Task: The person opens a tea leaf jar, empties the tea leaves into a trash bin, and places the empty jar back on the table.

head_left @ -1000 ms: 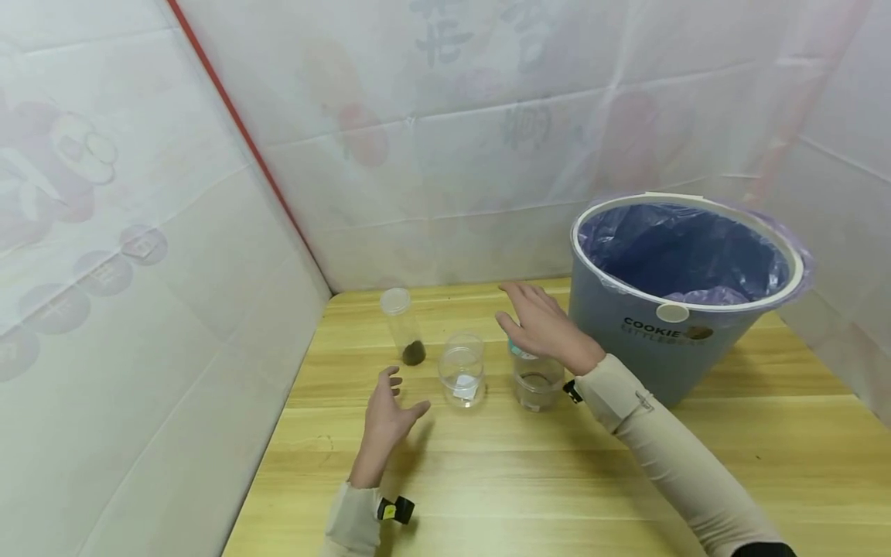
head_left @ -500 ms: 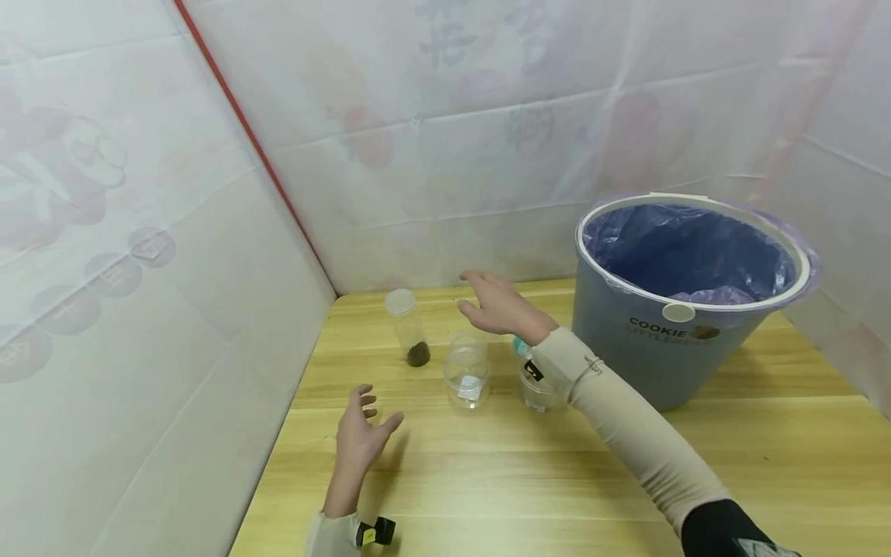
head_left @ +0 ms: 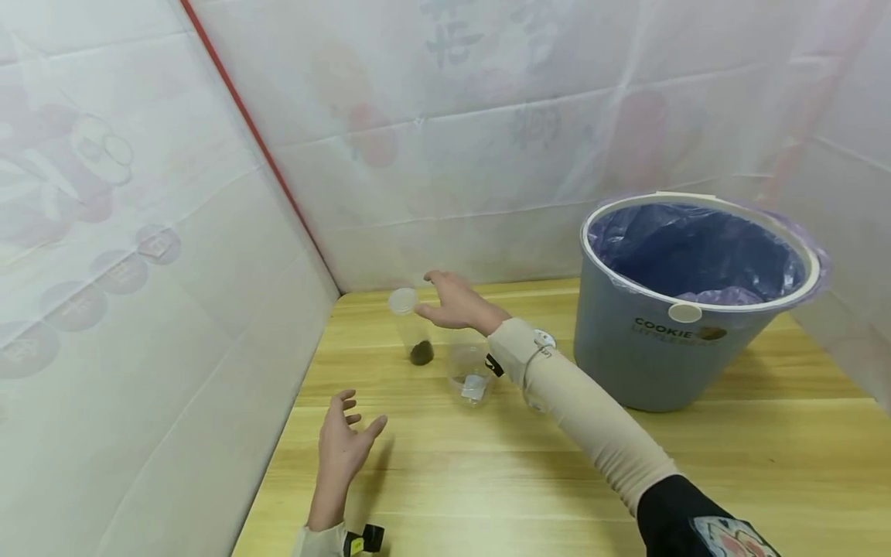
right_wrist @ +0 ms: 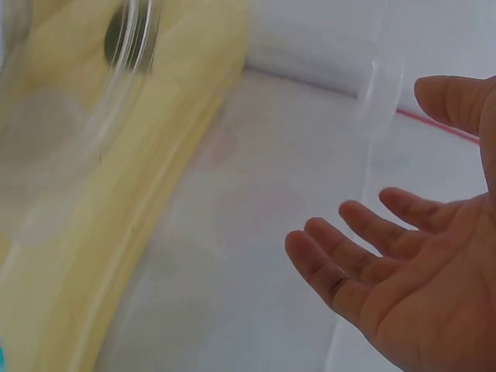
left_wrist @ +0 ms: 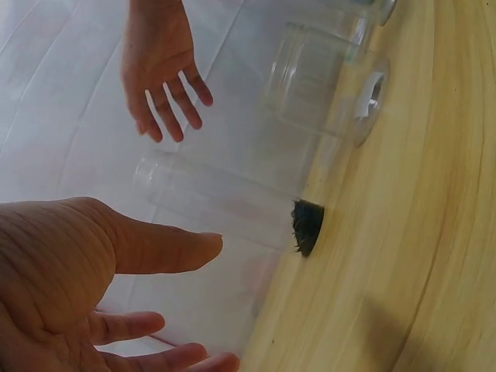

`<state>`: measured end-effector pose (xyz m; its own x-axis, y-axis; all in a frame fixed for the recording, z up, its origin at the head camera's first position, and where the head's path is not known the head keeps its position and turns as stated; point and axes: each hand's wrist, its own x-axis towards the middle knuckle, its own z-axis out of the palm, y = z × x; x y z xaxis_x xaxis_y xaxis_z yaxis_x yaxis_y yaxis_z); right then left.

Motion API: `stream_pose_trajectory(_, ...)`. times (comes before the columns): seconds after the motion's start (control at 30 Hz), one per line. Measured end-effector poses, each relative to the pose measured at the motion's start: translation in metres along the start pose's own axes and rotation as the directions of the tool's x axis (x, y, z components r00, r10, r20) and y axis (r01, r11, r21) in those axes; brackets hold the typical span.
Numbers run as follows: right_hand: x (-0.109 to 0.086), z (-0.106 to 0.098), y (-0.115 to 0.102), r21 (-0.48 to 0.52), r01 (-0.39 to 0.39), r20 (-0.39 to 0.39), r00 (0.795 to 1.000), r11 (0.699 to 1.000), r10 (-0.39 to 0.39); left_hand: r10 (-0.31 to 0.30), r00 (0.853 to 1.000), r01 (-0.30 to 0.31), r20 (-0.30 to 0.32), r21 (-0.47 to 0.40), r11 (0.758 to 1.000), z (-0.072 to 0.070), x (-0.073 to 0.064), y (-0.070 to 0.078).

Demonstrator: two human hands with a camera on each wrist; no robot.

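A tall clear plastic tube (head_left: 412,329) with a white cap stands upright on the table, a dark clump (left_wrist: 308,227) at its bottom. My right hand (head_left: 455,300) hovers just right of its cap, fingers spread and holding nothing. In the right wrist view the cap (right_wrist: 381,97) lies beyond the thumb, apart from it. My left hand (head_left: 343,449) is held over the table, nearer to me and left of the tube, thumb and fingers apart with nothing between them. A clear wide jar (head_left: 470,379) with a white label inside stands below the right wrist.
A grey-blue bucket (head_left: 643,363) with a purple liner stands at the right of the wooden table (head_left: 445,480). Another container, its printed lid (head_left: 545,339) showing, is mostly hidden behind the right forearm. White sheeting (head_left: 445,178) walls the back and sides.
My right hand has moved left, from above the containers by the bucket to beside the tube's cap. My left hand has drawn back left and toward me.
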<state>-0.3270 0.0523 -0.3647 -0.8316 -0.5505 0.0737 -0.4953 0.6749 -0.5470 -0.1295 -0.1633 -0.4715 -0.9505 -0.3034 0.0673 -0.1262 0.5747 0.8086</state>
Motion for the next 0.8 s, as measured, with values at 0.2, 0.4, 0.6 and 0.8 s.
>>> stream_pose_trajectory(0.2,0.010,0.015,-0.015,0.048,0.002,0.009,1.000,0.999,-0.002,-0.012,1.000,0.012,-0.010,0.004,1.000,-0.005,-0.002,-0.006)
stream_pose_trajectory(0.4,0.015,0.024,-0.019,0.063,0.003,0.009,1.000,0.998,-0.004,-0.027,1.000,0.027,0.001,0.011,1.000,-0.004,-0.004,-0.008)
stream_pose_trajectory(0.6,0.018,0.028,-0.013,0.043,0.023,-0.027,0.999,0.999,-0.021,-0.020,1.000,0.020,0.011,-0.005,1.000,-0.001,-0.002,-0.003)
stream_pose_trajectory(0.8,0.019,0.030,-0.009,0.100,0.030,-0.042,0.999,0.995,-0.026,0.004,1.000,-0.004,0.015,0.002,1.000,0.003,0.002,0.004)
